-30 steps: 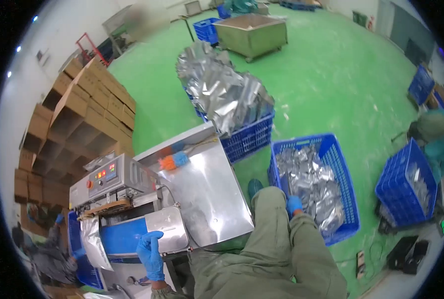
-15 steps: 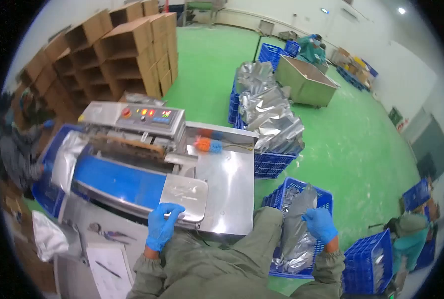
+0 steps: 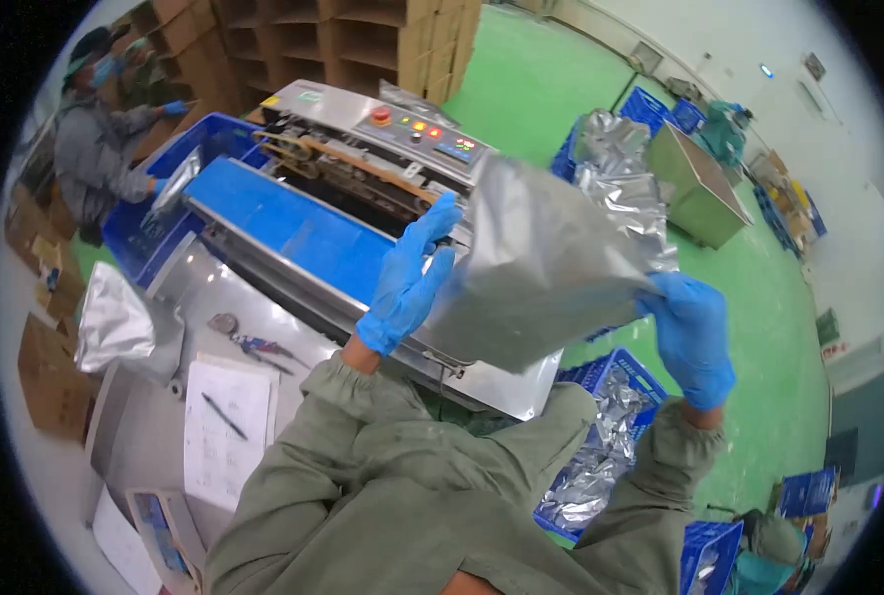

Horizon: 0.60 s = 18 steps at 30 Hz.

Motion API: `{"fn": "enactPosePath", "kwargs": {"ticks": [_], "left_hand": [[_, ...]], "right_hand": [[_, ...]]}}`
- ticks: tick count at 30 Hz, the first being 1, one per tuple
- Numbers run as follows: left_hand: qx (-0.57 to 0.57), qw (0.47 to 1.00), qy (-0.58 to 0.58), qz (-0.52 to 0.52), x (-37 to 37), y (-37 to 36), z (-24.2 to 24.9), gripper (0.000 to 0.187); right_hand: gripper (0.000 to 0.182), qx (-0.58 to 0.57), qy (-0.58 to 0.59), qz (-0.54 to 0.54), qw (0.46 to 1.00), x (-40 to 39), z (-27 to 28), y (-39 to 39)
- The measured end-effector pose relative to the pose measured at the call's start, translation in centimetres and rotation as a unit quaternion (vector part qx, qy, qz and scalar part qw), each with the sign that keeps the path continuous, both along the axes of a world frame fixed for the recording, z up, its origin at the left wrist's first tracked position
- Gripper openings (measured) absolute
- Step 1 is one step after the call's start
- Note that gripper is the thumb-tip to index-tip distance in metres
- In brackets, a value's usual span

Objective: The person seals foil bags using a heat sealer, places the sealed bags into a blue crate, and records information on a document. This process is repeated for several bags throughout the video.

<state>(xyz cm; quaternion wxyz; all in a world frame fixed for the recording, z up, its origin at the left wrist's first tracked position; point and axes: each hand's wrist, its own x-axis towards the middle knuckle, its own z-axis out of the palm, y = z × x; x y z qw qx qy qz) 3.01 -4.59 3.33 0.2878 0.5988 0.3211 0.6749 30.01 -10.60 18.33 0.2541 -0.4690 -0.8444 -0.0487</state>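
A: Far left, a co-worker (image 3: 95, 164) in grey stands by a blue crate (image 3: 204, 139), gloved hand right at a small foil pouch (image 3: 176, 185)!

B: And nearer us, a plump packet (image 3: 125, 322) sits on the metal table (image 3: 199, 288). Just right of it, papers (image 3: 219, 456) with a black pen (image 3: 224, 416) lying across them, and a pair of snips (image 3: 268, 349) beyond.

A: Up to the blue belt (image 3: 283, 223), running slantwise in front of the machine (image 3: 333, 109). Red button (image 3: 379, 116) on top, lights glowing!

B: Here's the left hand (image 3: 402, 288), blue-gloved and raised over the belt's near side. Fingers stretched up, thumb apart, nothing gripped. Is it touching the bag?

A: Can't tell, but it's very close to the left edge of that big silver bag (image 3: 541, 268)! The bag is up in the air between both hands, tilted, its surface blurred.

B: Below and right of it, a floor crate (image 3: 640, 372) full of shiny pouches (image 3: 601, 451); behind, a heap of foil bags (image 3: 626, 188).

A: And the right hand (image 3: 693, 332) has it! Fingers closed on the silver bag's right edge, pinching it tight.
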Motion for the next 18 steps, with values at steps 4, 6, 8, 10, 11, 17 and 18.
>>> {"fn": "enactPosePath", "kwargs": {"ticks": [4, 6, 8, 10, 11, 17, 18], "left_hand": [[-0.143, 0.988, -0.034, -0.044, -2.6, -0.4, -2.6, 0.033], [-0.103, 0.992, -0.072, -0.005, -1.6, -1.2, -3.0, 0.030], [-0.091, 0.991, -0.099, 0.017, -1.1, -1.3, -4.2, 0.026], [-0.096, 0.987, -0.125, 0.011, -0.3, -1.5, -4.7, 0.024], [-0.087, 0.985, -0.147, 0.003, -0.3, -1.8, -4.2, 0.020], [-0.100, 0.982, -0.152, 0.049, -0.3, -2.1, -1.2, 0.009], [-0.086, 0.981, -0.151, 0.084, -0.3, -1.5, -0.5, 0.010]], "right_hand": [[0.018, 0.009, 0.085, 0.092, 0.992, -3.4, -4.9, 3.5], [0.018, 0.011, 0.197, 0.067, 0.978, -4.8, -6.1, 3.5], [0.018, 0.026, 0.304, 0.021, 0.952, -5.4, -7.3, 2.6], [0.018, 0.008, 0.482, -0.006, 0.876, -5.6, -8.9, 1.8], [0.018, 0.022, 0.483, -0.016, 0.875, -5.3, -10.1, 1.7], [0.011, 0.050, 0.368, -0.015, 0.928, -5.4, -14.2, 2.1], [0.011, 0.042, 0.371, -0.016, 0.928, -5.5, -14.1, 1.9]]}}
